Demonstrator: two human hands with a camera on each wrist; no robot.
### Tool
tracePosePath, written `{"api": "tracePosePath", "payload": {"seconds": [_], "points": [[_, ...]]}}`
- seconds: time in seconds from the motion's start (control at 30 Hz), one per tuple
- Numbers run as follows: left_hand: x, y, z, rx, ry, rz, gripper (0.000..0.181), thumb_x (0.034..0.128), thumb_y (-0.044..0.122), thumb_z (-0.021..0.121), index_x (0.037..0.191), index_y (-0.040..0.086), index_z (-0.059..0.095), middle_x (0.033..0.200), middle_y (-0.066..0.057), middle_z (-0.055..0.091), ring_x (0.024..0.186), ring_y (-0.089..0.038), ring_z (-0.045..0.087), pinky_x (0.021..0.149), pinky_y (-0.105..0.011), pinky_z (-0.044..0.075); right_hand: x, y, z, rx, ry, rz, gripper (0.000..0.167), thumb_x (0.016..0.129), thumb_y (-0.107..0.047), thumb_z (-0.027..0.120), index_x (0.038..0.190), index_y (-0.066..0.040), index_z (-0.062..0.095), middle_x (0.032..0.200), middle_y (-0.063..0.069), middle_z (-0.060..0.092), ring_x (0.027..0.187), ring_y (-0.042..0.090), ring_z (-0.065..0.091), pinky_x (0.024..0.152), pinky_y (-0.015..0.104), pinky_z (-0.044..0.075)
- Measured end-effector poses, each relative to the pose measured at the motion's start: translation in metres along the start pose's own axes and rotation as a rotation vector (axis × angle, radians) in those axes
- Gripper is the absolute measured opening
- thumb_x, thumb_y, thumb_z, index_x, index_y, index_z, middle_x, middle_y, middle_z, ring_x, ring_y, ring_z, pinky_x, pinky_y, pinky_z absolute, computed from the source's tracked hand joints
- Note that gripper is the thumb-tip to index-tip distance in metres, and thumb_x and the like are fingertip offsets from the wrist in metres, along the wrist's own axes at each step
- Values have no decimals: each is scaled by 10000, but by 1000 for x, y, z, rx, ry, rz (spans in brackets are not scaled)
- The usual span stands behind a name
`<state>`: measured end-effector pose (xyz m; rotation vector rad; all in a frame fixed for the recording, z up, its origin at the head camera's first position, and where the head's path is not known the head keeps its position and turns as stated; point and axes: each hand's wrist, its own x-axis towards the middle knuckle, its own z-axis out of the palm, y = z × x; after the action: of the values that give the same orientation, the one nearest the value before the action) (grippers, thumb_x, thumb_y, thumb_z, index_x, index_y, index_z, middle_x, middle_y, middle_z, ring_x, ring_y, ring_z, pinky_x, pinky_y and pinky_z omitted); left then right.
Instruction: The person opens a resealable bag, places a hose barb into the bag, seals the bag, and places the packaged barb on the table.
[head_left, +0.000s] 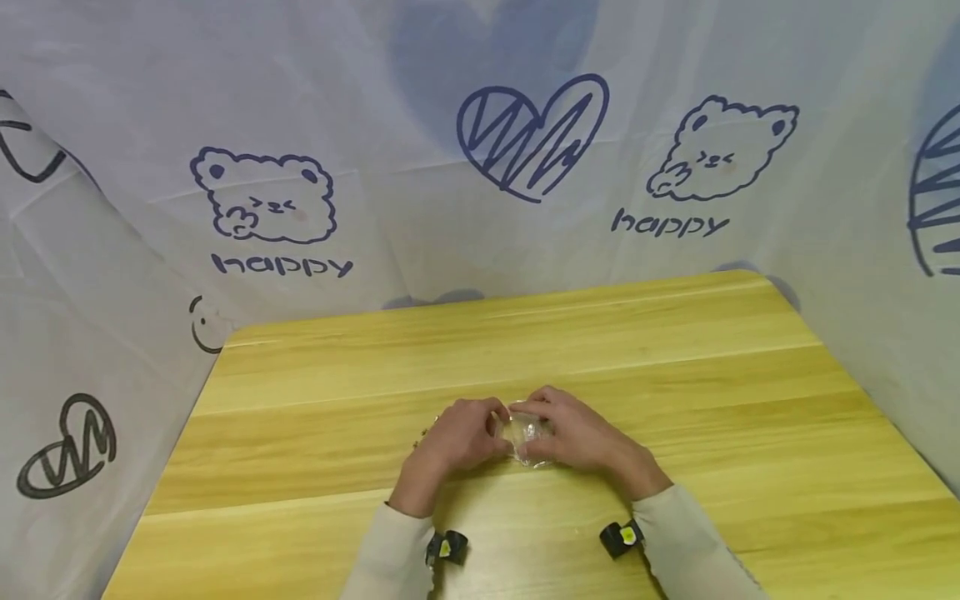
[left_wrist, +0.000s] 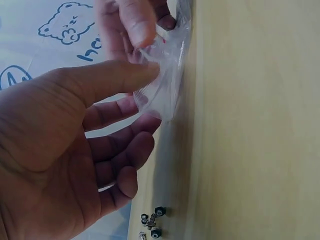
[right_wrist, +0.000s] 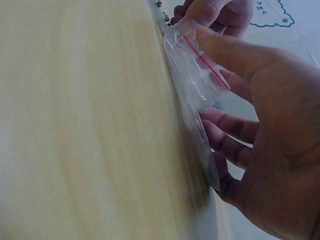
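A small clear plastic zip bag (head_left: 531, 433) is held between both hands, low over the middle of the table. My left hand (head_left: 467, 435) pinches one edge of it, thumb in front and fingers behind, as the left wrist view shows. From the other side, my right hand (head_left: 576, 432) grips the bag near its red seal strip (right_wrist: 207, 62). Creases run across the film, and part of the bag (right_wrist: 187, 82) is hidden by fingers. Several small metal fittings with dark ends (left_wrist: 151, 221) lie on the table just beyond my left hand.
The wooden table (head_left: 637, 342) has a pale curtain (head_left: 420, 225) with blue drawings behind it and at its sides. Black cameras (head_left: 619, 538) are worn at both wrists, close to the cream sleeves (head_left: 693, 542).
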<state>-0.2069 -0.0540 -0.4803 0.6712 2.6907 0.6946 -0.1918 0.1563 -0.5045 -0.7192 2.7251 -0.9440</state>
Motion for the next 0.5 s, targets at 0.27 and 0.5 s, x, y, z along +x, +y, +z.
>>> {"api": "tracePosePath", "payload": {"seconds": [0.27, 0.5], "points": [[1, -5, -3, -33, 45, 28, 199, 871, 244, 689, 1035, 135, 714, 866, 15, 711, 769, -98, 639, 702, -270, 514, 1, -1, 1, -71, 26, 23, 681, 837, -394, 740, 1443, -250, 465, 1243, 6, 547, 1119, 175, 514, 909, 366, 447], [1, -7, -5, -51, 21, 46, 228, 866, 220, 696, 1063, 106, 710, 865, 22, 701, 765, -78, 622, 715, -254, 507, 0, 1, 0, -42, 18, -54, 585, 889, -324, 697, 1429, -255, 482, 1277, 12, 532, 1155, 182, 510, 943, 399, 448]]}}
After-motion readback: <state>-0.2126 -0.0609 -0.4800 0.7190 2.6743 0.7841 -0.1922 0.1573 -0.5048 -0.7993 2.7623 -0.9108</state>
